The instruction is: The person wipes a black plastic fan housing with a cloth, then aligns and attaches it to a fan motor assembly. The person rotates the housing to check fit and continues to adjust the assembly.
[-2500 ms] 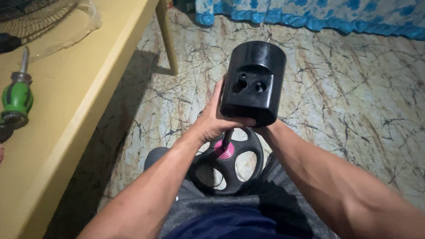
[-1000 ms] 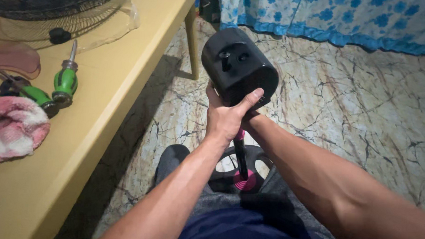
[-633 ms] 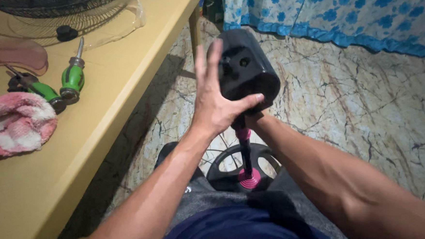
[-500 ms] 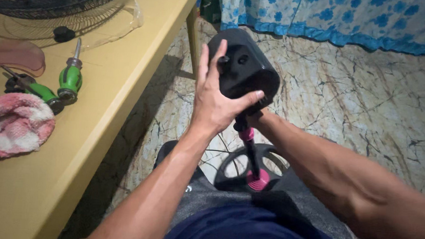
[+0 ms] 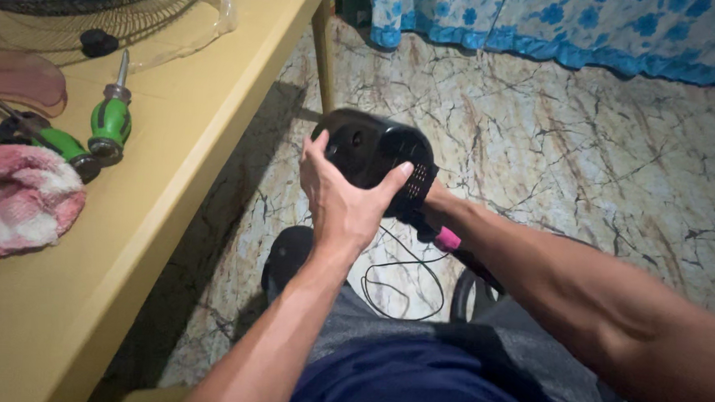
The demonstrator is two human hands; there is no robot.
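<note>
My left hand (image 5: 343,199) wraps over a black plastic fan motor housing (image 5: 372,149), thumb on its vented side, holding it tipped over above my lap. My right hand (image 5: 436,203) is mostly hidden behind the housing, at the top of the pink stand pole (image 5: 447,239) that joins it. A thin black cord (image 5: 394,284) loops down from the housing over the floor. Part of the black round base (image 5: 471,293) shows by my right forearm.
A yellow table (image 5: 171,175) runs along the left, carrying two green-handled screwdrivers (image 5: 109,119), a pink and white cloth (image 5: 15,199), a wire fan guard (image 5: 82,3) and a pink fan blade (image 5: 21,81). Marbled floor lies ahead; a blue flowered curtain (image 5: 595,26) hangs at the far side.
The housing has tipped from upright to lying over, lower and nearer my lap. My left hand has shifted from its side to across its top. The cord now shows.
</note>
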